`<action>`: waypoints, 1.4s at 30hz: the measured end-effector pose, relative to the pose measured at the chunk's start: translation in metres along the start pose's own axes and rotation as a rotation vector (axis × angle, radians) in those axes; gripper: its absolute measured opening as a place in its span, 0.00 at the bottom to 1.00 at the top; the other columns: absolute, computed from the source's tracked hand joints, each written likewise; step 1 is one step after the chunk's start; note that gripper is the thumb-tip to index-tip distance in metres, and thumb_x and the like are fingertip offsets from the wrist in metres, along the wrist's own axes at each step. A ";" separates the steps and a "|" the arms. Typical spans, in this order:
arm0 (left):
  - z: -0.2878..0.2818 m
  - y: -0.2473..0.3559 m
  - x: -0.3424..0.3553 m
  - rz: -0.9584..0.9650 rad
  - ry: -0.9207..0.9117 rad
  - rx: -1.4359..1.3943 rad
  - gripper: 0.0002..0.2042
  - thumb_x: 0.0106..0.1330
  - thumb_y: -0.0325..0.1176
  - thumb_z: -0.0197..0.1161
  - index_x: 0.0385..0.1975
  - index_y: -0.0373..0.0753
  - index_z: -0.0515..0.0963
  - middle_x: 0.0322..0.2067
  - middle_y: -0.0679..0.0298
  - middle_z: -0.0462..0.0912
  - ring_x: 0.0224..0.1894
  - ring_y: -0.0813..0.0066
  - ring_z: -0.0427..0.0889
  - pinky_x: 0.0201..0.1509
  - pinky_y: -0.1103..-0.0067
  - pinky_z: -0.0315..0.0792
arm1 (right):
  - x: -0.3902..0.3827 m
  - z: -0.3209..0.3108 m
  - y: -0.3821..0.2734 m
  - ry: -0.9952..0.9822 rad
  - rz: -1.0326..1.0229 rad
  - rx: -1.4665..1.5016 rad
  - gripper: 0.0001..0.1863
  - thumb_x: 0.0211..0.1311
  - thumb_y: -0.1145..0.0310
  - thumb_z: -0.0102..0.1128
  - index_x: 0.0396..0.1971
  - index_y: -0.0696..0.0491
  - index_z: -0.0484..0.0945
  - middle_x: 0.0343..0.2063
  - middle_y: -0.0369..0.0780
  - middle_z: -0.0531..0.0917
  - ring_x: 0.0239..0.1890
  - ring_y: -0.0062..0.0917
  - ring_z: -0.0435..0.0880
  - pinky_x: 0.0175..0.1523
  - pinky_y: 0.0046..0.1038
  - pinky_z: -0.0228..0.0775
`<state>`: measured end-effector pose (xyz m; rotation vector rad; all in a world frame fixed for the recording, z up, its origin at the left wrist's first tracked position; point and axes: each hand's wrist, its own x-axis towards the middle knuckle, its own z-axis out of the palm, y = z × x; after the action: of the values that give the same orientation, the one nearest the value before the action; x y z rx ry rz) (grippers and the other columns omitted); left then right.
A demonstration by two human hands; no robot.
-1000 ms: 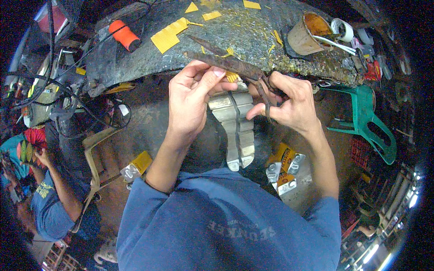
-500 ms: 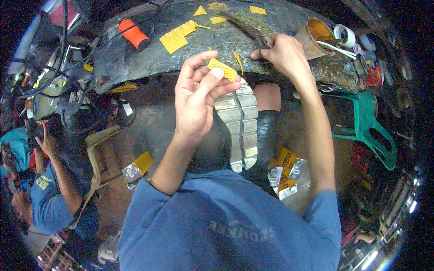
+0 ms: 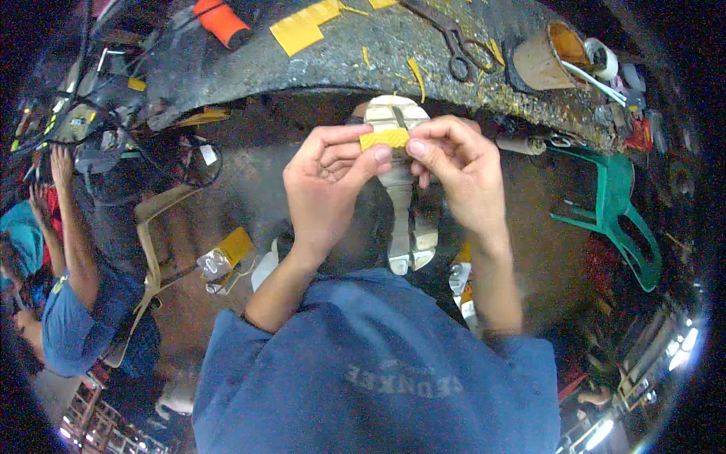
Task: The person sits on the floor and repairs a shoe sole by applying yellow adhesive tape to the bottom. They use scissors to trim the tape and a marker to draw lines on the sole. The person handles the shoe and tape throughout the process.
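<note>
A small yellow ribbed strip (image 3: 384,140) is pinched between my two hands, above a pale shoe sole (image 3: 397,113). My left hand (image 3: 327,178) grips its left end between thumb and forefinger. The right end is held in the same way by my right hand (image 3: 463,168). The sole lies tread side up across my lap, its middle partly hidden behind the strip and my fingers. On the dark workbench (image 3: 249,76) beyond rest a pair of scissors (image 3: 457,49), a larger yellow ribbed sheet (image 3: 302,29) and thin yellow offcuts (image 3: 417,79).
An orange cylinder (image 3: 220,21) lies at the bench's far left. A stained can (image 3: 546,60) and a roll of white tape (image 3: 601,59) stand at the right. A green plastic chair (image 3: 616,197) is at my right; a co-worker in a blue shirt (image 3: 72,321) sits at my left.
My right hand has let go of the scissors on the bench and come back to take the strip's right end. My left hand has lowered the strip over the sole.
</note>
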<state>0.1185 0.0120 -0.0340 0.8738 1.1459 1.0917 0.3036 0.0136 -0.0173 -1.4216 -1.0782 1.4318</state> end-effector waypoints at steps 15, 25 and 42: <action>-0.018 -0.046 0.034 -0.106 -0.085 0.174 0.19 0.76 0.30 0.63 0.64 0.33 0.76 0.54 0.55 0.85 0.50 0.75 0.84 0.56 0.77 0.78 | 0.002 -0.003 0.038 0.298 0.040 -0.232 0.07 0.69 0.67 0.69 0.36 0.56 0.88 0.26 0.28 0.83 0.26 0.09 0.71 0.33 0.16 0.59; -0.006 -0.043 0.019 -0.217 -0.172 -0.192 0.22 0.74 0.27 0.63 0.65 0.38 0.67 0.56 0.53 0.82 0.57 0.69 0.82 0.63 0.74 0.76 | -0.034 -0.001 0.038 0.365 -0.014 -0.122 0.07 0.69 0.69 0.68 0.38 0.58 0.87 0.31 0.33 0.87 0.34 0.14 0.80 0.43 0.21 0.72; -0.013 -0.056 0.002 -0.123 -0.504 -0.385 0.46 0.64 0.19 0.72 0.78 0.44 0.50 0.62 0.49 0.76 0.66 0.59 0.77 0.69 0.66 0.75 | -0.075 -0.001 0.040 0.391 -0.114 -0.157 0.07 0.68 0.70 0.69 0.36 0.58 0.84 0.30 0.32 0.85 0.33 0.13 0.77 0.41 0.20 0.70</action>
<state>0.1173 -0.0008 -0.0905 0.7064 0.5397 0.8820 0.3065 -0.0702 -0.0339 -1.6389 -1.0139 0.9527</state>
